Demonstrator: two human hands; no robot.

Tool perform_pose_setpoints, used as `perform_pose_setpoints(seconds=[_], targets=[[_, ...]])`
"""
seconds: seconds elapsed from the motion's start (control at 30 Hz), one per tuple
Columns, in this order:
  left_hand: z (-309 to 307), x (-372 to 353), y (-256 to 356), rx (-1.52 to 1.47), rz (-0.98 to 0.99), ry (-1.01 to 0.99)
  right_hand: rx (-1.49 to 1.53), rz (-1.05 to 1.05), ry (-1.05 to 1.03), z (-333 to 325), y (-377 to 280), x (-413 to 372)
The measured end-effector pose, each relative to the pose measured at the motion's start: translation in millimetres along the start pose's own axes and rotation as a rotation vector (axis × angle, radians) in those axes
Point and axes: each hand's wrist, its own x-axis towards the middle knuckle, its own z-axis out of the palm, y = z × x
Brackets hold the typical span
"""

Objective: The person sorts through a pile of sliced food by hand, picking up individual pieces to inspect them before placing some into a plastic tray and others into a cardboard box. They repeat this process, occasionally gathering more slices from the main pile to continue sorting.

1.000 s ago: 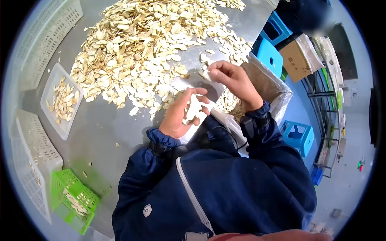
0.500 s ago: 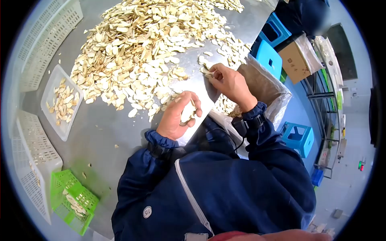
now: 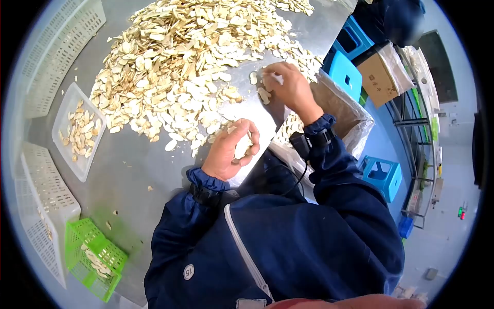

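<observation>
Pale dried slices lie in a big pile (image 3: pixel 170 56) on the metal table (image 3: pixel 149 175). My left hand (image 3: pixel 230 150) is curled round several pale slices at the pile's lower edge, above a white sheet (image 3: pixel 263 126). Further right, my right hand (image 3: pixel 289 85) is over the table near a few loose slices (image 3: pixel 264 95), its fingers bent together round a pale slice. Beside my right wrist, a lined box (image 3: pixel 342 110) holds more slices.
At the left are a clear tray (image 3: pixel 60 121) with slices, white perforated crates (image 3: pixel 54 190) and a green basket (image 3: pixel 77 232). Blue stools (image 3: pixel 382 177), a cardboard box (image 3: pixel 378 77) and a person (image 3: pixel 399 20) are on the right.
My right hand has moved up and slightly left, away from the lined box. My left hand has barely moved and still holds slices.
</observation>
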Motion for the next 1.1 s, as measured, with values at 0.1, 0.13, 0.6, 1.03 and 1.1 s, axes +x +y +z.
perform_pose_setpoints(seconds=[0.1, 0.13, 0.6, 1.03, 1.1], targets=[[-1, 0, 0, 0.001, -0.013, 0.001, -0.151, -0.040, 0.217, -14, 4, -4], [-2, 0, 0, -0.001, -0.016, 0.000, -0.115, 0.034, 0.118, -17, 0, -9], [-1, 0, 1, 0.037, -0.030, 0.012, 0.085, 0.166, -0.224, -37, -11, -48], [-3, 3, -3, 0.024, -0.014, 0.004, 0.153, 0.236, -0.251, -40, -29, -60], [-2, 2, -3, 0.014, -0.018, 0.020, 0.451, 0.277, -0.342, -52, -39, -57]])
